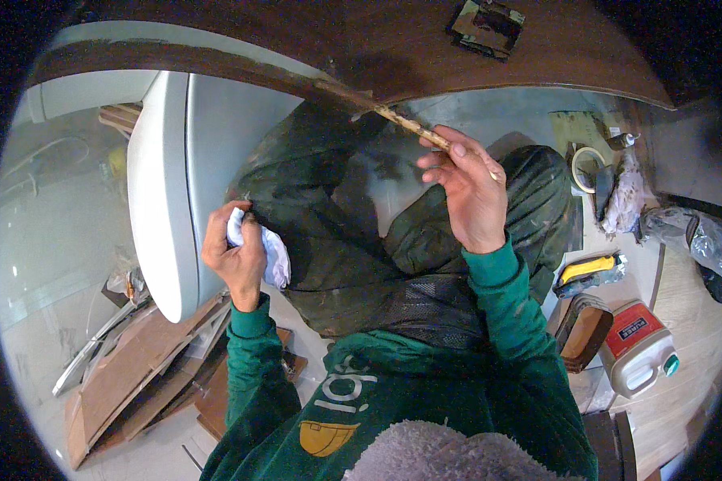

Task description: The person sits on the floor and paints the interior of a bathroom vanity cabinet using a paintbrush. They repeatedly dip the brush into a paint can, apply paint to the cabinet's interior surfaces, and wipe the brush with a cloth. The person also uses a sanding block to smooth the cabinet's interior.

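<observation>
My right hand is closed around a thin, stained wooden-handled paintbrush. Its dark far end meets the lower edge of a brown wooden panel; the exact shape of that tip is hard to make out. Lower and to the left, my left hand pinches a crumpled white rag, which hangs over my dark trousers. The rag is clear of the panel. Both forearms are in green sleeves.
A white rounded panel stands close left of my left hand. Cardboard pieces lie at lower left. To the right are a tape roll, a yellow-handled tool, a cardboard tray and a plastic jug. A small square holder rests on the panel.
</observation>
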Motion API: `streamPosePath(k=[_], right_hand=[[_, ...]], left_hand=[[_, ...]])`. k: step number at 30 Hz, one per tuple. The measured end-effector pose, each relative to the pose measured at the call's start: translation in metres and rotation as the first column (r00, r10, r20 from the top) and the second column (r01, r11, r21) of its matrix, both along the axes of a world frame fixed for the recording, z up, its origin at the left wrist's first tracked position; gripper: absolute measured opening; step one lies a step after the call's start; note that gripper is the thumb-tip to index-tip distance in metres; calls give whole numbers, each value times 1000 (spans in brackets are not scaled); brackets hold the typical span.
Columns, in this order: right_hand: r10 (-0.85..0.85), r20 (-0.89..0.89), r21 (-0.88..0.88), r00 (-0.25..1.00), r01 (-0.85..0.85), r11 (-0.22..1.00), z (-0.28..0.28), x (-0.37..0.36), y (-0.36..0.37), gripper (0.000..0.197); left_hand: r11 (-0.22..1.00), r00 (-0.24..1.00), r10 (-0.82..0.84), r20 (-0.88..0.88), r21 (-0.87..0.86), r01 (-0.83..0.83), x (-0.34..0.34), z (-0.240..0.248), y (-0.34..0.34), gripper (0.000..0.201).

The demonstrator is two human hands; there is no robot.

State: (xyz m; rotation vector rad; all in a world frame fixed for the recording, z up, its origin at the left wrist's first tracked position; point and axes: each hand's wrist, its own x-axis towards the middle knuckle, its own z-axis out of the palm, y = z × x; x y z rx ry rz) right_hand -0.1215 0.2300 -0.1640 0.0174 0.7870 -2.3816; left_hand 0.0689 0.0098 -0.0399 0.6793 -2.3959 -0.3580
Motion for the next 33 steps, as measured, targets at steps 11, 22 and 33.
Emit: streamPosePath(k=[11, 22, 33], right_hand=[[5, 30, 7, 1000, -5, 1000, -4, -4, 8, 39], [-18, 114, 167, 993, -1, 986, -19, -3, 12, 37], [-14, 92, 156, 996, 0, 988, -21, 3, 15, 35]], left_hand=[[998, 1000, -25, 4, -59, 25, 0, -6, 2, 18], [997, 1000, 15, 24, -77, -14, 3, -6, 3, 18], [999, 999, -1, -35, -41, -1, 5, -7, 0, 18]])
